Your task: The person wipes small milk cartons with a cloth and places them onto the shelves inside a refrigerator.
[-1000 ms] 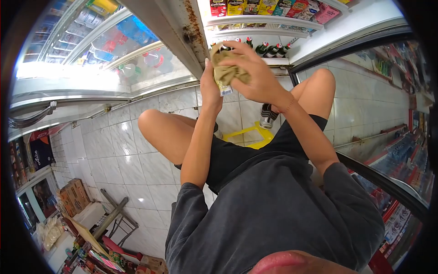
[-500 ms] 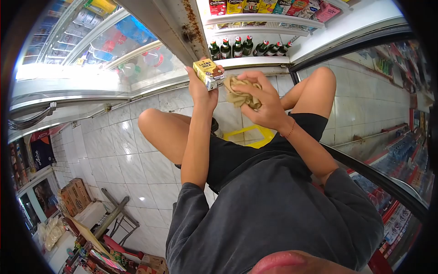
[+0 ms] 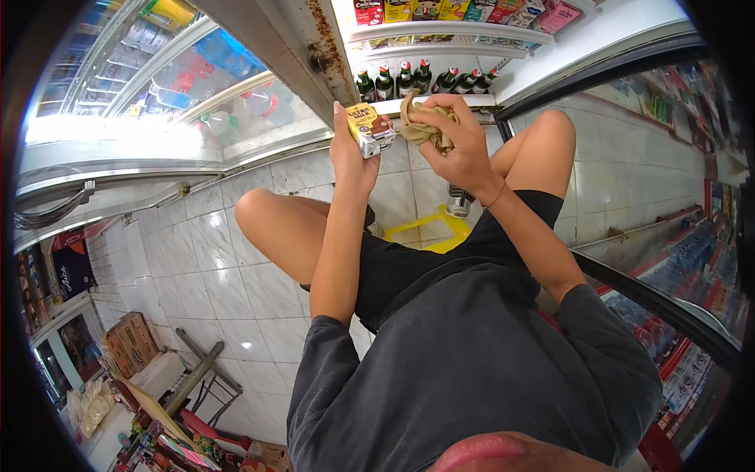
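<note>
Milk carton (image 3: 370, 130) between left fingers (image 3: 340, 124), just beside cloth (image 3: 417, 128)

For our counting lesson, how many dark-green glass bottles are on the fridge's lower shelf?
7 dark-green glass bottles with red caps: four grouped at the row's left, three at its right. More may be hidden behind.

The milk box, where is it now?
In the head view, the milk box is in the person's left hand, just left of the cloth in the right hand, with green bottles beyond it.
</note>
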{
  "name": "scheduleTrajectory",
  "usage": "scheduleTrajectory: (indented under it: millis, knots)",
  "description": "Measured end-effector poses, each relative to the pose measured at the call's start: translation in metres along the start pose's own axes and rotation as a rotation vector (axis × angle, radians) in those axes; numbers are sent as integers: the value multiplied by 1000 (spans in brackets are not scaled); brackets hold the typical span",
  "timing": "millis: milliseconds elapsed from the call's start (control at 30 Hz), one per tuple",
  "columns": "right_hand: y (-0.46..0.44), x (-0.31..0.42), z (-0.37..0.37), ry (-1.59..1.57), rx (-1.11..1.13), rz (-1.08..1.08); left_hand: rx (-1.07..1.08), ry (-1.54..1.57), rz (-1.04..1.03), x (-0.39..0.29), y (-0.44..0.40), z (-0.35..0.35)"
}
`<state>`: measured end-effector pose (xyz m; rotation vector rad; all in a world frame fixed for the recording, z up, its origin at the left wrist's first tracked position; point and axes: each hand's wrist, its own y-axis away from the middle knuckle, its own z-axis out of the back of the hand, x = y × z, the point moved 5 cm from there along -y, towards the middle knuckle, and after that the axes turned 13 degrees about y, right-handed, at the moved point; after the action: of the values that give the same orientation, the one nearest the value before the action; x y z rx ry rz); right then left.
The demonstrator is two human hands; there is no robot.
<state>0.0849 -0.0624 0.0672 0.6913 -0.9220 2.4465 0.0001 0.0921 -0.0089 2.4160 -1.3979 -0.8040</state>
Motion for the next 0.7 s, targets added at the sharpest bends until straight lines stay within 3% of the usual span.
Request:
scheduleTrajectory:
  millis: [100, 233, 267, 333, 400, 467, 600, 633, 700]
  knots:
    - [-2, 37, 9, -50, 13, 181, 2, -6, 17, 6, -1, 0]
    - [3, 29, -5, -82, 3, 210, 118, 12, 0, 13, 4, -8]
    - [3, 16, -4, -14, -29, 112, 116, 9, 1, 11, 4, -6]
    - [3, -8, 3, 60, -56, 14, 368, -161, -170, 0, 15, -22]
    - [0, -34, 14, -75, -88, -236, 401, -219, -195, -1, 18, -25]
    - [-1, -39, 25, -146, -98, -258, 578, -234, -255, -1, 20, -24]
    - [-13, 17, 46, -130, -94, -39, 569, -614, -405, 12, 33, -34]
    - [-15, 34, 44, -159, -12, -23, 617, -657, -519, 18, 27, -37]
    - [-16, 46, 38, -162, 123, 9, 670, -770, -545, 18, 29, -31]
